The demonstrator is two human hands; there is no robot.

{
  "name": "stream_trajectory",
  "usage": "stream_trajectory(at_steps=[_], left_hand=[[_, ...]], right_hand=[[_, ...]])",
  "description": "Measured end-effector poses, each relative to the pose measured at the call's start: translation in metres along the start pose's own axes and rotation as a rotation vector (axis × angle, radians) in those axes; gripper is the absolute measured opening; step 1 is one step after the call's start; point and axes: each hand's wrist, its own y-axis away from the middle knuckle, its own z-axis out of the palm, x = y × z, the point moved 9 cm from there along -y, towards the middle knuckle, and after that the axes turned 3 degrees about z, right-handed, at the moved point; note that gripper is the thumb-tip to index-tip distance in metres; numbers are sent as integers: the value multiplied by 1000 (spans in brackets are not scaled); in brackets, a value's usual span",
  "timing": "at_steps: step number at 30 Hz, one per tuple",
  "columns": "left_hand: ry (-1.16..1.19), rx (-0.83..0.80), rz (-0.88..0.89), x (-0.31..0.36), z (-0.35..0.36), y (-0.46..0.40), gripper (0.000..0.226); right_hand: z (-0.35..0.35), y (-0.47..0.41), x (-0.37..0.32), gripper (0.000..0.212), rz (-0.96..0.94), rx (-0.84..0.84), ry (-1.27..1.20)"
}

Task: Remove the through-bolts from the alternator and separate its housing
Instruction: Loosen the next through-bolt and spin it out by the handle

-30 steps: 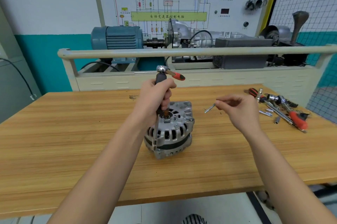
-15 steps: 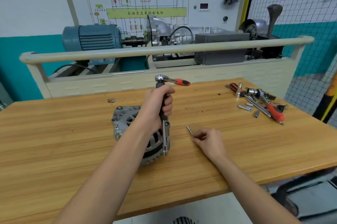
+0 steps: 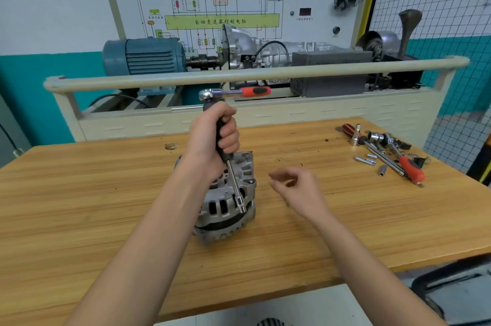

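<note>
While left hand [image 3: 212, 137] grips ratchet [image 3: 228, 145] over alternator [image 3: 228, 208] — right hand [image 3: 297, 189] beside, loosely curled, empty.

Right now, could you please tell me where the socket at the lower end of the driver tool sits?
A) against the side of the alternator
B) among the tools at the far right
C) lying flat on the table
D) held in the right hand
A: the left hand grips the driver tool, and its socket rests against the alternator housing's side.

The left hand [image 3: 212, 137] and forearm hide the alternator's [image 3: 228, 208] top; the right hand [image 3: 297, 187] is motion-blurred.
</note>
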Motion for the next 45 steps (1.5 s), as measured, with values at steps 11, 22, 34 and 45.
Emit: stream_trajectory(at_steps=[11,22,34,45], left_hand=[[-45,183,150,36,-38,18,41],[-85,225,227,52,-42,29,41],[-48,205,278,58,-42,34,45],[-207,104,233,48,-23,28,43]], right_hand=[[61,-6,-87,43,-303,-356,213],[35,14,-90,57,-306,-256,340],[62,4,-100,39,-273,-407,411],[58,10,-105,39,-250,-219,605]])
